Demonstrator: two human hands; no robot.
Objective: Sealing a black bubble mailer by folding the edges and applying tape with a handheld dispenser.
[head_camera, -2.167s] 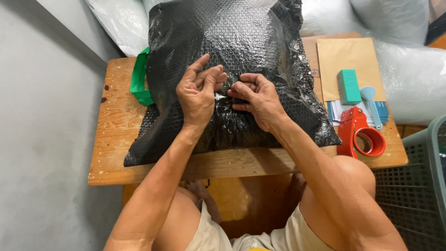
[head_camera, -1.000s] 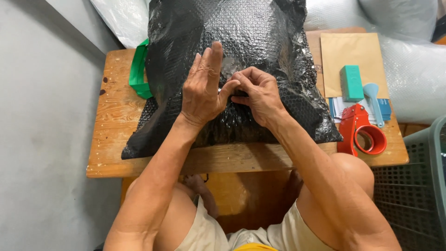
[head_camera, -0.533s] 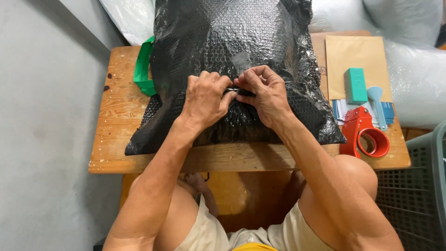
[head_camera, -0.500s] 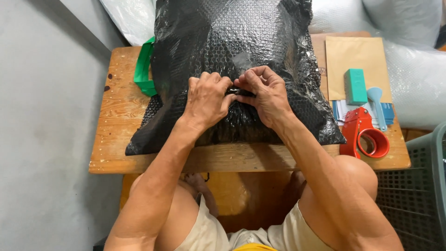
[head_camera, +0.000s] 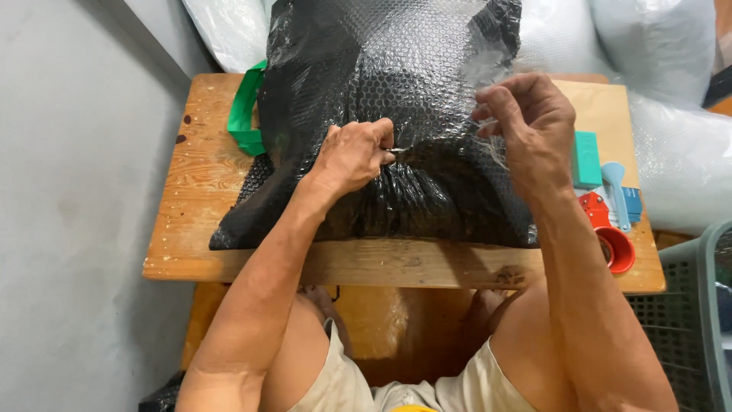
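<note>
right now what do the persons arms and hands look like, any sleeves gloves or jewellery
Both arms are bare from shoulder to wrist, with no sleeves in view. The left hand and right hand wear no gloves, and no rings, watch or bracelets show. The forearms look lean and sinewy. Light beige shorts are the only clothing clearly seen.

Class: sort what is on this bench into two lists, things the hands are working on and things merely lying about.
In hand: black bubble-wrapped parcel; clear tape strip, pinched by right hand; left hand pressing the seam.

Lying about: red tape dispenser; green block; green strap; basket.
</note>
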